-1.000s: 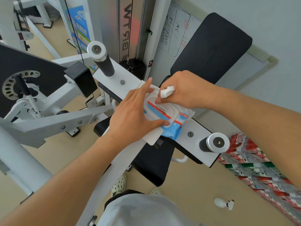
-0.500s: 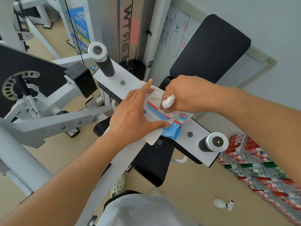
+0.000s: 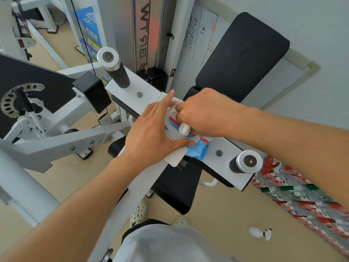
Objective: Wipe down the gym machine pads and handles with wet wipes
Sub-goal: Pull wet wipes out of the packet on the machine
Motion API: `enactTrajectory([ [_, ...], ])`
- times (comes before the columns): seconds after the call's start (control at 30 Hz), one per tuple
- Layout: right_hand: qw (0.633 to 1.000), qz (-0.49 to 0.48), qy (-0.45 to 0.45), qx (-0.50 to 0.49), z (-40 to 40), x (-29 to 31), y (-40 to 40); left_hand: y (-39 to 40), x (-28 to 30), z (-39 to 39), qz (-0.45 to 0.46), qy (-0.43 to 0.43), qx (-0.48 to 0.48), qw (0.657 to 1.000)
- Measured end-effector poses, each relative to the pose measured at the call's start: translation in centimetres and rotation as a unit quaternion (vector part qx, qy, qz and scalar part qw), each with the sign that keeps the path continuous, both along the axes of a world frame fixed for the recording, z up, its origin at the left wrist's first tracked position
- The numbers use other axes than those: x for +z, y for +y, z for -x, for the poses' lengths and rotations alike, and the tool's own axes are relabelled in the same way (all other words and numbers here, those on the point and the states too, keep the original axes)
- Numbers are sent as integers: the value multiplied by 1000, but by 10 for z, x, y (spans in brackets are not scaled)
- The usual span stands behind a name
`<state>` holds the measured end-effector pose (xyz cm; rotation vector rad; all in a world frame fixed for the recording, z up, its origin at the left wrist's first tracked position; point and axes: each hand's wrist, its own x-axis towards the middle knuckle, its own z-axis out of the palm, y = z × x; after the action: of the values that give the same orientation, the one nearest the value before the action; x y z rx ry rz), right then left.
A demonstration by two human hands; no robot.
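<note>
Two hands work over a wipe pack (image 3: 196, 148) that lies on the white crossbar (image 3: 226, 148) between the two black handles, one up left (image 3: 120, 74) and one down right (image 3: 243, 163); the bar serves as a shelf, which frees both hands. The left hand (image 3: 153, 137) lies flat and spread on the pack, fingers unclenched, pinning it so it will not slide or lift. The right hand (image 3: 205, 112) is curled at the pack's opening with a small white roll (image 3: 184, 129) showing under its fingers; whether that is a wipe being drawn out or the lid tab, I cannot tell, nor how firmly it is pinched. The back pad (image 3: 243, 53) and seat pad (image 3: 175, 188) look untouched; so the job reads as barely begun, a wipe first. Pulling hard may drag out several sheets.
</note>
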<state>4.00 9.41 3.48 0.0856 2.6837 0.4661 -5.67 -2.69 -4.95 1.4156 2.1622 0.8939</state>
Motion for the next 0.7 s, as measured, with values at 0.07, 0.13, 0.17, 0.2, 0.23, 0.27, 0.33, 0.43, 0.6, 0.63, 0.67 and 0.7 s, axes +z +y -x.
enactTrajectory([
  [0.07,1000,12,-10,0,-6,-3,2,-1,0,0,-11,1,-1,1000],
  [0.13,998,52,-15,-39,-13,-2,7,-1,-2,1,-15,1,-5,1000],
  [0.17,995,80,-9,-66,-16,-1,10,-1,-3,1,-16,0,-6,1000],
  [0.2,990,110,3,-92,-19,0,13,-1,-3,2,-17,-3,-5,1000],
  [0.23,984,138,22,-112,-21,2,15,0,-3,2,-18,-8,-1,1000],
  [0.27,977,164,41,-127,-24,4,17,1,-4,2,-20,-10,2,1000],
  [0.33,969,190,55,-146,-29,4,19,2,-5,2,-25,4,-2,1000],
  [0.43,965,194,70,-161,-35,5,18,2,-5,4,-33,33,-12,999],
  [0.6,889,322,249,-212,-34,45,27,3,-8,5,-38,66,-23,997],
  [0.63,884,338,240,-217,-34,50,29,3,-9,5,-37,60,-21,997],
  [0.67,877,353,237,-226,-35,51,32,3,-9,5,-39,53,-21,998],
  [0.7,862,371,250,-239,-37,49,34,2,-9,4,-42,51,-21,998],
])
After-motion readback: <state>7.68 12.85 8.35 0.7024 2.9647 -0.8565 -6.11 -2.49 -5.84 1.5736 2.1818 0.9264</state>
